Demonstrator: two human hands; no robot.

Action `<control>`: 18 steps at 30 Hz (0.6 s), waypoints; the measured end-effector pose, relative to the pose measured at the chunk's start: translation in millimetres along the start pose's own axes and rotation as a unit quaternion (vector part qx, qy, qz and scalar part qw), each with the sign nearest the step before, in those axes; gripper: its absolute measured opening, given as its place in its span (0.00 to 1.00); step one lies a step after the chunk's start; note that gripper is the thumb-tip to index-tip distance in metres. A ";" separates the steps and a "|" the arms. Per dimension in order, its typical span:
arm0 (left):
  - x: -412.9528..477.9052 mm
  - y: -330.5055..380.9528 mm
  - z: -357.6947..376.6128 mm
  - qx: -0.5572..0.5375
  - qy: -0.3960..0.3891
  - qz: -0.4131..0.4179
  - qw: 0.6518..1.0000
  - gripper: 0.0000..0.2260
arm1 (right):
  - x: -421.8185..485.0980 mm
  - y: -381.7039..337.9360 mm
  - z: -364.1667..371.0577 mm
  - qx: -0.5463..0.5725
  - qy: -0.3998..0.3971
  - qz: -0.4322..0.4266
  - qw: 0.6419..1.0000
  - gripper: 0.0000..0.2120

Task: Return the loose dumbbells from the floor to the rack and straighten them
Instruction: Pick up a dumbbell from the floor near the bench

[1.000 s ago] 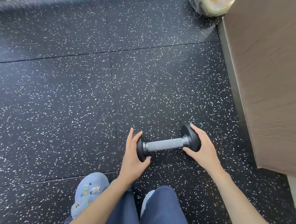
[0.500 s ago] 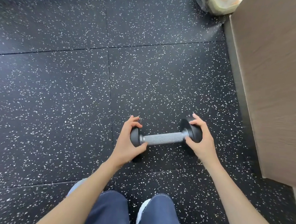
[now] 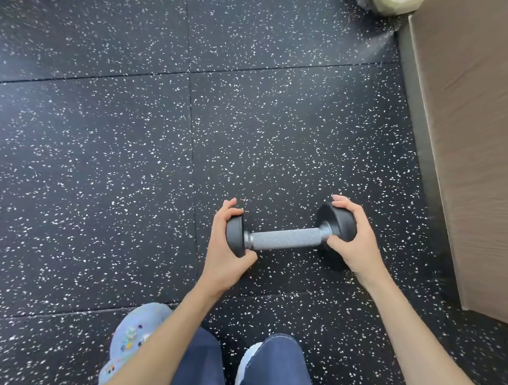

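A small dumbbell (image 3: 285, 239) with a knurled grey handle and black round heads lies crosswise above the black speckled floor (image 3: 100, 153), in the lower middle of the head view. My left hand (image 3: 225, 250) wraps its left head and my right hand (image 3: 353, 243) wraps its right head. A dark shadow sits on the floor under the right head, so the dumbbell appears lifted a little. No rack is in view.
A wooden-faced cabinet or wall panel (image 3: 481, 146) with a dark base strip runs down the right side. A plastic bag (image 3: 386, 1) sits at the top right corner. My jeans-clad knees (image 3: 242, 370) and a pale blue clog (image 3: 130, 339) are at the bottom.
Both hands closed around the dumbbell's heads over the last second, and the dumbbell has come slightly up off the floor. The camera view shifted a little.
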State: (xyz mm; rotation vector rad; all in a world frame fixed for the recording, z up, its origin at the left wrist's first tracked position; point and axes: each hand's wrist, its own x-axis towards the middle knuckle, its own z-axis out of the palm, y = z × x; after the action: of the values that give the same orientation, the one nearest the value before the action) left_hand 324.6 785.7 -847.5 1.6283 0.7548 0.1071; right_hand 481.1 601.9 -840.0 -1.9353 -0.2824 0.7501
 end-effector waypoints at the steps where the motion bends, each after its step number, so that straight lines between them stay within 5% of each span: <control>1: 5.4 2.4 -1.9 -0.005 -0.009 -0.008 1.000 0.27 | 0.1 -2.1 1.6 0.000 0.009 0.007 1.000 0.28; 7: 15.6 10.3 -13.7 0.041 -0.080 0.000 0.996 0.25 | -51.4 7.4 22.3 -0.002 0.087 0.053 0.995 0.32; 14: -4.3 3.0 -16.0 0.038 -0.064 -0.002 0.997 0.31 | -63.5 12.0 20.7 -0.056 0.051 0.032 0.997 0.32; 18: 13.0 3.8 -21.0 0.068 -0.105 0.041 0.991 0.22 | -49.9 10.1 8.9 -0.064 0.013 -0.001 0.998 0.23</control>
State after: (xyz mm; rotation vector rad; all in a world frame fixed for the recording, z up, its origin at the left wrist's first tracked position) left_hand 326.4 810.4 -843.9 1.7683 0.5436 -0.0586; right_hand 435.5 578.9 -832.6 -2.0631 -0.3237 0.7199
